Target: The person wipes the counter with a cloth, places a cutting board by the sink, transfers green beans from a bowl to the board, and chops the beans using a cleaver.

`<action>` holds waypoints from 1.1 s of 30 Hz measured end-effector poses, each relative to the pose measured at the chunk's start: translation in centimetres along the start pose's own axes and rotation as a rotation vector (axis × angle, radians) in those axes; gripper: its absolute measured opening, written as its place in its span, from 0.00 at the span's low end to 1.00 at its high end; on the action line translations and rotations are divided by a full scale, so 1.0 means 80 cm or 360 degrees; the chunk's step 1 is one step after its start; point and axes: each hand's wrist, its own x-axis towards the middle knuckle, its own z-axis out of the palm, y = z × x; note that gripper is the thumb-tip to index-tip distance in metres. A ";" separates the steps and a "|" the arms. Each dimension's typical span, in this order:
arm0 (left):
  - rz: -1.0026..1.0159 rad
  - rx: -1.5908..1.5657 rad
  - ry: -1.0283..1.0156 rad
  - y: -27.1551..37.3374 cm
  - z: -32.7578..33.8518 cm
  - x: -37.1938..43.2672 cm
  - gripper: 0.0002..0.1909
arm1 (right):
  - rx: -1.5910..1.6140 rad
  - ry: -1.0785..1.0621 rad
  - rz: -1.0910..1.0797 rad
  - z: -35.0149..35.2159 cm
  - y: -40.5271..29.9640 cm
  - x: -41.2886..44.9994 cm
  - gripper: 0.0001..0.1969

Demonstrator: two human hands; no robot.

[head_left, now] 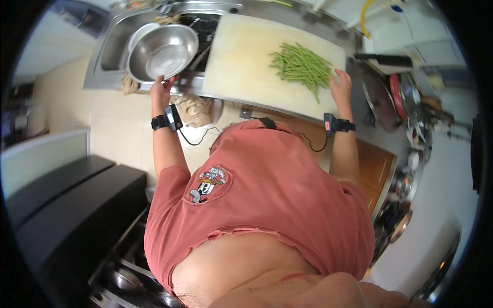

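My left hand (161,90) grips the near rim of a stainless-steel bowl (162,54), which is tilted over the sink's right side. Nothing shows inside the bowl. On a large whitish cutting board (238,50) lies a loose pile of thin green vegetable pieces (300,66), like cut long beans. My right hand (341,88) is at the pile's right edge, thumb and fingers apart, holding nothing. Whether a fingertip touches the pieces is unclear.
A steel sink (117,44) with a white bowl (139,35) stands behind the metal bowl. A black-handled cleaver (383,60) lies right of the board, near a round pan lid (379,92). Below the counter hangs a beige bag (192,109). Cables run from both wristbands.
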 end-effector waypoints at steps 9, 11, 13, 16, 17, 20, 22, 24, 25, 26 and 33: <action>-0.0071 0.0203 -0.0247 -0.025 0.038 0.107 0.13 | 0.0306 0.0003 0.0556 -0.024 0.050 -0.062 0.16; -0.0150 0.0347 -0.0293 -0.028 0.047 0.110 0.17 | 0.0314 -0.0009 0.0598 -0.017 0.050 -0.073 0.15; -0.0064 0.0517 -0.0304 -0.028 0.021 0.100 0.19 | 0.0346 -0.0138 0.0573 0.000 0.038 -0.080 0.15; -0.0039 0.0761 -0.0357 -0.034 0.044 0.079 0.30 | 0.0608 -0.0142 0.0613 0.005 0.078 -0.107 0.15; -0.0078 0.0780 -0.0474 -0.027 0.055 0.055 0.31 | 0.0518 -0.0176 0.0678 -0.001 0.088 -0.123 0.15; 0.0045 0.0816 -0.0215 -0.008 0.027 0.057 0.21 | 0.0523 -0.0223 0.0753 -0.003 0.062 -0.106 0.15; 0.0234 0.0792 0.0039 0.002 -0.008 0.067 0.13 | 0.0501 -0.0259 0.0773 0.001 0.053 -0.099 0.15; 0.0226 0.0724 0.0190 0.012 -0.039 0.092 0.17 | 0.0526 -0.0310 0.0800 0.000 0.042 -0.092 0.15; 0.0184 0.0665 0.0231 0.017 -0.044 0.098 0.19 | 0.0519 -0.0317 0.0800 -0.004 0.030 -0.087 0.15; 0.0091 0.0634 0.0241 0.022 -0.049 0.108 0.26 | 0.0670 -0.0372 0.0819 -0.005 0.016 -0.083 0.15; 0.0223 0.1754 0.0042 0.034 -0.043 0.177 0.30 | 0.1497 -0.0591 0.1110 0.020 -0.108 -0.055 0.20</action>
